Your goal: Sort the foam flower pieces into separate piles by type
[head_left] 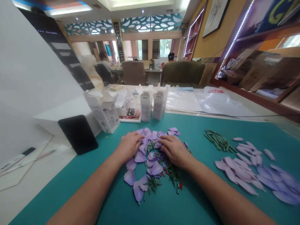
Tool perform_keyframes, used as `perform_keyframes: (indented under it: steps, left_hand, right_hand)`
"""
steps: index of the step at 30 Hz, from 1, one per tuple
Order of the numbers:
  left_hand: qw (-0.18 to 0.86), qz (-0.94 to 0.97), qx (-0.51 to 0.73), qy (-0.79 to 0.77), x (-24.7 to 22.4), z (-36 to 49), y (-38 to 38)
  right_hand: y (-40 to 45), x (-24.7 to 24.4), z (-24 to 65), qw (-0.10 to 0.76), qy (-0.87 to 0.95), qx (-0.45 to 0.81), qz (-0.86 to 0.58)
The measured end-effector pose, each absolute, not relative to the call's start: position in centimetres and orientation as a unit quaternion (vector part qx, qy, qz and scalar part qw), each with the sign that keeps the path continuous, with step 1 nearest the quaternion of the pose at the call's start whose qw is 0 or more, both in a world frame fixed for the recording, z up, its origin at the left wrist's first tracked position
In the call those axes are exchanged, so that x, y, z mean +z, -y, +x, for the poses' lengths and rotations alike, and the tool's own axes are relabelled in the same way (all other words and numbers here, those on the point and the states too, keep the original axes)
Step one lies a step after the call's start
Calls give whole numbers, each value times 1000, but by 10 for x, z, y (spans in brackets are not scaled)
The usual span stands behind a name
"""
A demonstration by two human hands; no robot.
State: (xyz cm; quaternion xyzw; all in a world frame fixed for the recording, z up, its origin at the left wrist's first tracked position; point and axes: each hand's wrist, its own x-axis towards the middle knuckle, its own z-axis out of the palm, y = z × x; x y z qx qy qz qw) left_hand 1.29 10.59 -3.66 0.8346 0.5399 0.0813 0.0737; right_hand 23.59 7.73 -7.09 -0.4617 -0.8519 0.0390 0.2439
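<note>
A mixed pile of purple petal pieces [156, 169] lies on the green mat in front of me. Green leaf-like pieces [153, 185], small red pieces [181, 186] and short green tubes are mixed into it. My left hand [129, 144] rests on the pile's left side, fingers bent loosely with the tips touching petals. On the other side, my right hand [174, 149] reaches over the pile with its fingers stretched apart. Neither hand visibly grips a piece. Some small parts under my right palm are hidden.
Green sticks [219, 141], pale bud-shaped pieces [250, 151], pinkish petals [237, 173] and lilac petals [278, 181] lie sorted at the right. White boxes [146, 106] stand behind the mat [112, 200]. A black tablet-like object [78, 134] leans at the left. People sit in the background.
</note>
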Motion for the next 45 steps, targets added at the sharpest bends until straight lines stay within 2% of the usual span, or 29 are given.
perform_keyframes:
  steps: [6,10,14,21,25,32,36,39,45]
  left_hand:
    - [74,870,50,-485,-42,23,-95]
    - [75,877,50,-472,-41,25,-95]
    - [50,854,76,-512,-43,27,-99]
    - [66,861,77,-499,-50,35,-97]
    - [102,865,92,-482,-41,26,-99]
    - [110,809,164,-554,-35,-4,-118]
    - [118,801,174,-561,-40,-5,-121]
    - [124,799,184,-559,-40,-5,-121]
    - [121,783,200,-577,-38,-18,-123]
  right_hand:
    - [-66,-69,225,189,874,62,-443]
    - [-70,-66,230,219,870,100,-430]
    - [-81,-70,230,250,845,60,-468]
    - [-82,-72,227,187,866,46,-462]
    - [-82,-66,235,203,871,84,-440]
    - [-91,-64,261,291,788,73,-537]
    - [-94,-65,264,302,784,59,-539]
    - [-100,-64,249,272,812,33,-516]
    - [-124,-59,207,126,861,-27,-492]
